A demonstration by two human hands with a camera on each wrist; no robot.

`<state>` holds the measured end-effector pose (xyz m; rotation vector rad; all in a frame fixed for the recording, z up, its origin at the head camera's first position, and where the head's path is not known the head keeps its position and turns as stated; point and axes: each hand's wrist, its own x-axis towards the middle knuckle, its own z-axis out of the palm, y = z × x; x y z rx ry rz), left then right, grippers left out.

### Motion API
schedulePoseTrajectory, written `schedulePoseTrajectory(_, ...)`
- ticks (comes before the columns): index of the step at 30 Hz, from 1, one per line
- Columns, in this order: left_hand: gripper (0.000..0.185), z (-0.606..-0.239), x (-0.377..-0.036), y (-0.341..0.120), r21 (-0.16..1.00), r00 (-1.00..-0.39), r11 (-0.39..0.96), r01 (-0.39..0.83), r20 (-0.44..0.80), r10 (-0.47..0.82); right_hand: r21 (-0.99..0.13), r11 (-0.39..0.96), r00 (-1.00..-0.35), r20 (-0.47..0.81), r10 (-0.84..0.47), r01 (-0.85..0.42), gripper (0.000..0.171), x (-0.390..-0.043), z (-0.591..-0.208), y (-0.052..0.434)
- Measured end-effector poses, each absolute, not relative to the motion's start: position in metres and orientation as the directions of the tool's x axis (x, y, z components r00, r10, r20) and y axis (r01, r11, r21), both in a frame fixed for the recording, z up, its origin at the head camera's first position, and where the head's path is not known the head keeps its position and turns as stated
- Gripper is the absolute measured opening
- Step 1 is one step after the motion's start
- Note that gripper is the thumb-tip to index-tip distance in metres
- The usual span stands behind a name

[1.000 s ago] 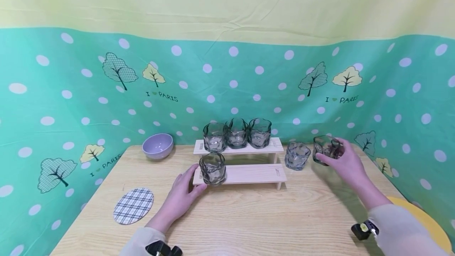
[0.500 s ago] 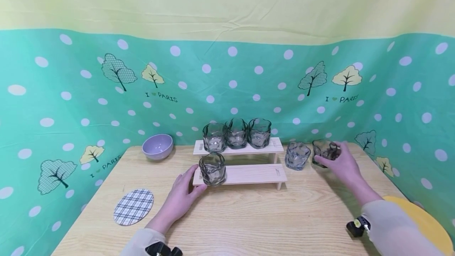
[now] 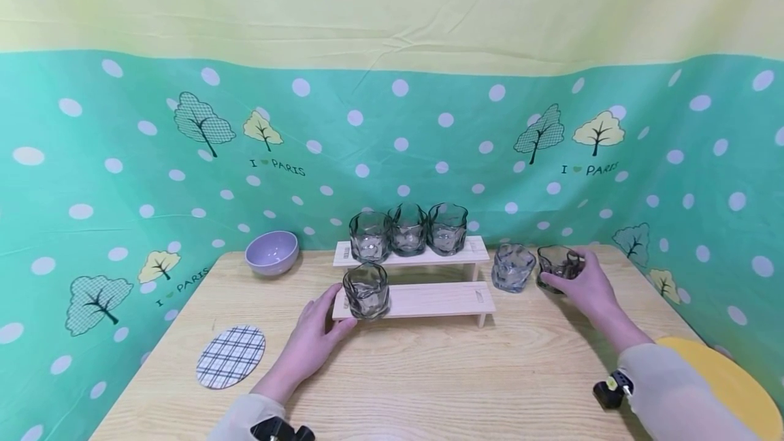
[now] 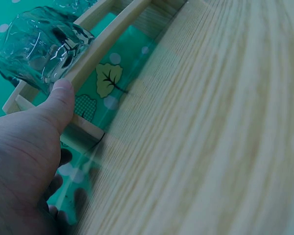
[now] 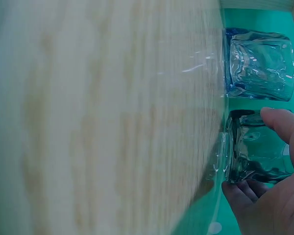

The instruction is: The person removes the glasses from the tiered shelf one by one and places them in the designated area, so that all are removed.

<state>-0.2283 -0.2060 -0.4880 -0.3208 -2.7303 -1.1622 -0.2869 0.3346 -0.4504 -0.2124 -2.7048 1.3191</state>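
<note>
My right hand (image 3: pixel 582 279) grips a grey wavy glass (image 3: pixel 556 266) that stands on the wooden table (image 3: pixel 429 373), right of the rack; in the right wrist view my thumb and fingers (image 5: pixel 279 122) wrap this glass (image 5: pixel 257 149). A bluish glass (image 3: pixel 512 267) (image 5: pixel 258 64) stands just left of it. My left hand (image 3: pixel 317 333) rests at the left end of the two-step wooden rack (image 3: pixel 429 298), thumb (image 4: pixel 59 100) against its edge, beside a glass (image 3: pixel 365 290) (image 4: pixel 39 46) on the lower step. Three more glasses (image 3: pixel 407 230) stand on the upper step.
A lilac bowl (image 3: pixel 272 251) sits at the back left. A checked round coaster (image 3: pixel 230 355) lies at the front left. A yellow plate (image 3: pixel 729 376) shows at the right edge. A spotted green cloth backdrop (image 3: pixel 122 175) surrounds the table.
My right hand has lowered the grey glass from above the table down onto it, beside the bluish glass. The left hand has not moved.
</note>
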Motion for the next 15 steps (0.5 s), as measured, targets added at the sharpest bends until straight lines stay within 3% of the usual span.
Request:
schedulePoseTrajectory(9, 0.081, -0.4885, -0.2270, -0.2055, 0.685, -0.953, 0.668, 0.290, 0.267, 0.140, -0.787, 0.611, -0.984, 0.033, 0.178, 0.084, 0.114, -0.2883, -0.4505, 0.3317)
schedulePoseTrajectory(15, 0.082, -0.4898, -0.2294, -0.2068, 0.692, -0.963, 0.672, 0.263, 0.230, 0.140, -0.782, 0.615, -0.985, 0.013, 0.174, 0.098, 0.113, -0.2873, -0.4502, 0.3291)
